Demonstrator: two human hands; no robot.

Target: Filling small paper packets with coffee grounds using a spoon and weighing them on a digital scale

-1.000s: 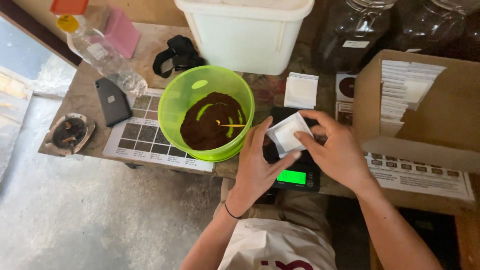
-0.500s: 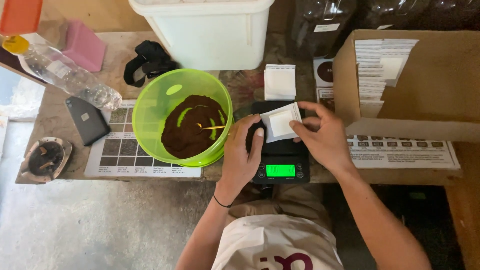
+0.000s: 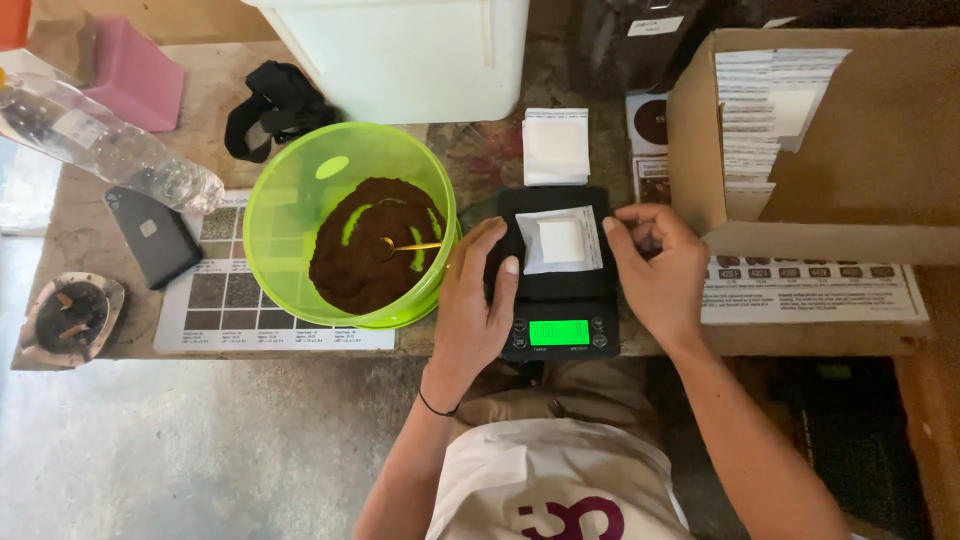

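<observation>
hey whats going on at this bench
A person sits at a wooden bench with a small white sachet lying on a black digital scale. The left hand rests at the scale's left edge, and the right hand touches the sachet's right edge. Beside it, a green bowl holds dark grounds and a spoon.

A single head-worn camera looks almost straight down from above the seated person's lap onto the worn wooden workbench (image 3: 480, 160). The small black digital scale with a green display (image 3: 558, 300) sits near frame centre, fairly close. Beyond the scale the view reaches the bench's back edge; below it, floor and knees.
</observation>
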